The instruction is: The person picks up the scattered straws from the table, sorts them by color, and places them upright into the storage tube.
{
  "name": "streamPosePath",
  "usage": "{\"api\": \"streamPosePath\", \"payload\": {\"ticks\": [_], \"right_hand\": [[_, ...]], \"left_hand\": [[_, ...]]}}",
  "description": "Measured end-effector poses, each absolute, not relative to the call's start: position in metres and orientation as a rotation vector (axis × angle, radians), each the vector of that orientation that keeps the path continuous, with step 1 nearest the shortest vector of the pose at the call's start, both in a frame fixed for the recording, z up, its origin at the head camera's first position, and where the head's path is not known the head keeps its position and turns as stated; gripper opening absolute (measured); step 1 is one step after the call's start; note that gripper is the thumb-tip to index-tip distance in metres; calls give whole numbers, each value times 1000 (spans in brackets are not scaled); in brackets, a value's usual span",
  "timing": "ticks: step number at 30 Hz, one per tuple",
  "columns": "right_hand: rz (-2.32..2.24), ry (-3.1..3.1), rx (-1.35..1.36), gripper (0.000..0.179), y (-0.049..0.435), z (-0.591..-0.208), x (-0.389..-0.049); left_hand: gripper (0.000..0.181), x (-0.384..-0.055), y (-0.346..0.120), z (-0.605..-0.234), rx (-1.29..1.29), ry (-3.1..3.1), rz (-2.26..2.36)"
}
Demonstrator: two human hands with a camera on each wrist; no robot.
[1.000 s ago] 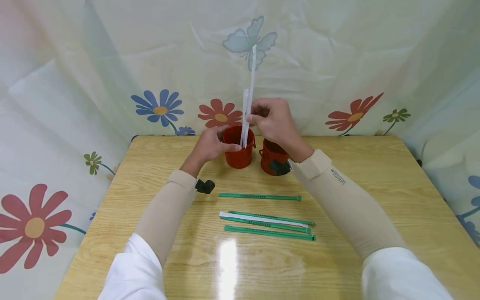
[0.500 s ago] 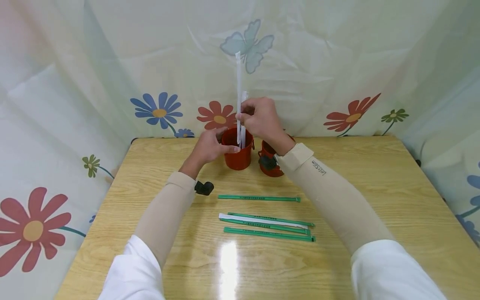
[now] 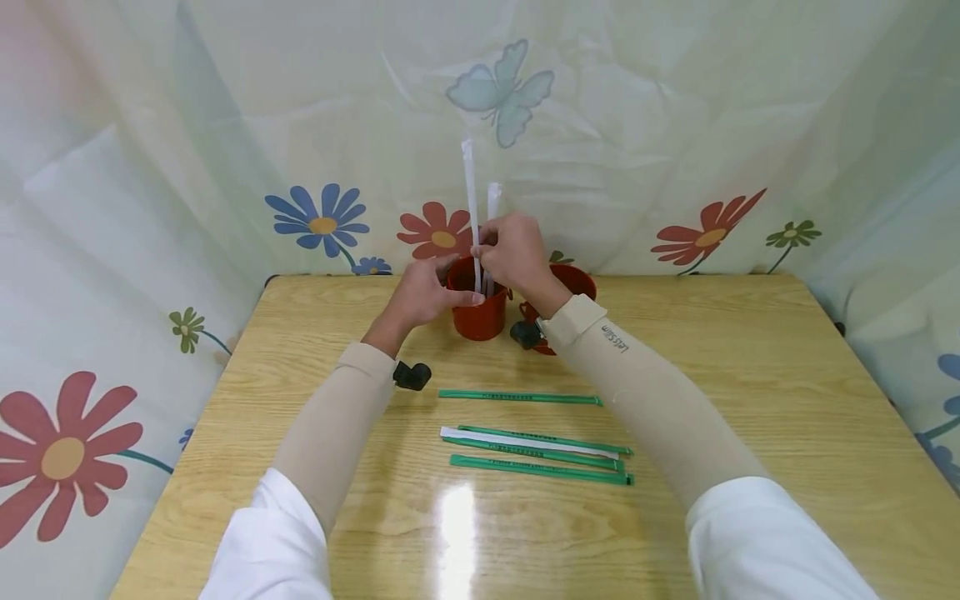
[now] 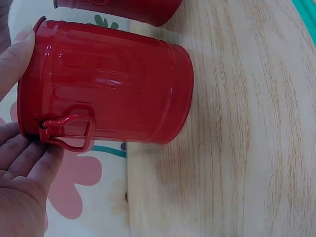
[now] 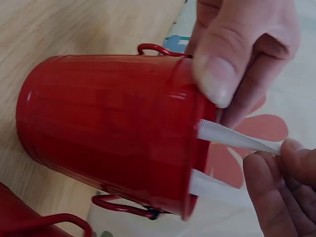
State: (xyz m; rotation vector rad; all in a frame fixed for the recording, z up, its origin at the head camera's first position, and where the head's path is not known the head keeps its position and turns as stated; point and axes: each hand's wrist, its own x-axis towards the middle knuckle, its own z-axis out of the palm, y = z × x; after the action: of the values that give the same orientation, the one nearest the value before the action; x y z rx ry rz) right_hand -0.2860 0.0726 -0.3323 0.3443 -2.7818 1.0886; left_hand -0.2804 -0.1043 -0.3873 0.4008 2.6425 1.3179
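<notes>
A small red metal bucket [image 3: 480, 323] with side handles stands upright at the table's back edge. My left hand [image 3: 420, 292] grips its rim, the thumb on the near side and the fingers round the left; in the left wrist view the fingers lie by a handle of the bucket [image 4: 108, 84]. Between thumb and fingers, my right hand [image 3: 517, 250] pinches a white paper-wrapped straw [image 3: 470, 179]. The lower end of this straw [image 5: 237, 138] is inside the bucket's mouth. Beside it another white wrapped straw [image 3: 493, 200] leans in the same bucket. Their bottom ends are hidden.
A second red bucket [image 3: 581, 282] stands just to the right, partly behind my right wrist. Nearer on the wooden table [image 3: 390, 517] lie several green wrapped straws [image 3: 540, 472], one apart from the others, and one showing a white side [image 3: 517, 437]. A flowered curtain [image 3: 600, 142] hangs behind.
My right hand has moved left and then down, lowering the pinched straw into the left bucket. More of the second bucket shows now. The left hand keeps its grip on the rim.
</notes>
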Motion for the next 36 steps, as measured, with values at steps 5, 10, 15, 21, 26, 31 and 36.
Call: {"api": "streamPosePath", "payload": {"ticks": [5,10,15,21,26,31,36], "right_hand": [[1083,-2827,313,15,74,-337,-287],[1068,-2876,294,19,77,-336,-285],[1001,-2886,382,21,85,-332,-271],[907,-2786,637,17,108,-339,-224],[873,-2740,842,9,124,-355,-184],[683,-2756,1120,7,140,-387,-143],[485,-2846,1250,23,150,-415,-116]], "left_hand": [[90,-280,-103,-386,395,2647,1311],[80,-279,-102,-386,436,2628,1346],[73,-278,-102,-387,443,2600,1401],[73,-278,-102,-386,454,2600,1410],[76,-277,-104,-386,428,2624,1383],[82,-278,-105,-385,396,2627,1373],[81,-278,-103,-385,420,2627,1363]]}}
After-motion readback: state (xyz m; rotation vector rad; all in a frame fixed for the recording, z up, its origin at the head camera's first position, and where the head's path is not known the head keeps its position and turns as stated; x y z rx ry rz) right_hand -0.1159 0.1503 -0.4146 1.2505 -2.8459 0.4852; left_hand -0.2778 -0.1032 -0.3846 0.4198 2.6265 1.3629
